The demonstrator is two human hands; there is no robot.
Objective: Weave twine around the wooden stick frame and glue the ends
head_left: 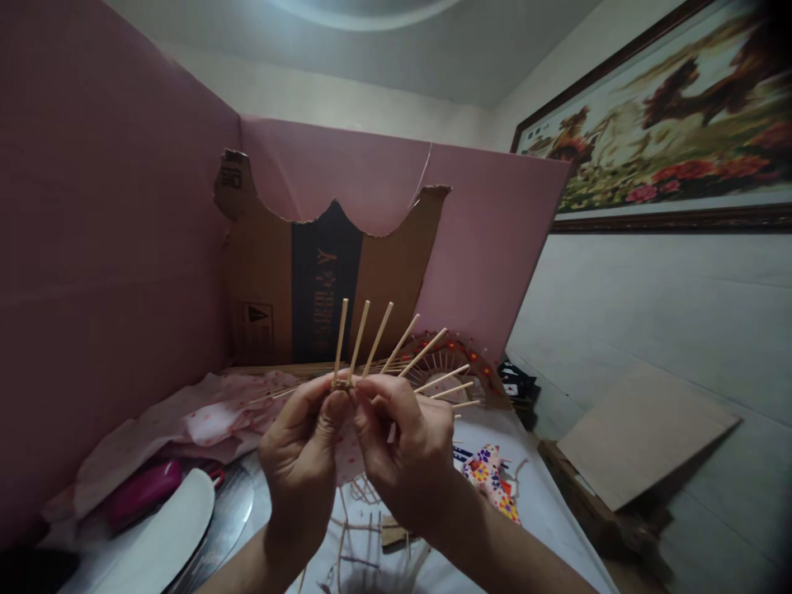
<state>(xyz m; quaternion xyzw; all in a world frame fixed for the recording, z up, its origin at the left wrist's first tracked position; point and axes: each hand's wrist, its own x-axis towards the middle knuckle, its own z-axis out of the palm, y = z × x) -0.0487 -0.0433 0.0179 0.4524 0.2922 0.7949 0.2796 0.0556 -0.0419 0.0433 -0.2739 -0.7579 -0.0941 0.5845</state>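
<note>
Both hands are raised over the table, pinching a fan of several thin wooden sticks joined at their base. My left hand grips the joint with thumb and fingers closed. Right beside it, my right hand is closed on the same joint and on the lower sticks. The sticks spread upward and to the right from my fingertips. A small wooden piece at the joint is mostly hidden by my fingers.
A cut cardboard panel leans against pink boards. Behind the hands lies a finished paper fan. Pink patterned paper, a pink object, a white sheet, colourful scraps and loose sticks lie on the table.
</note>
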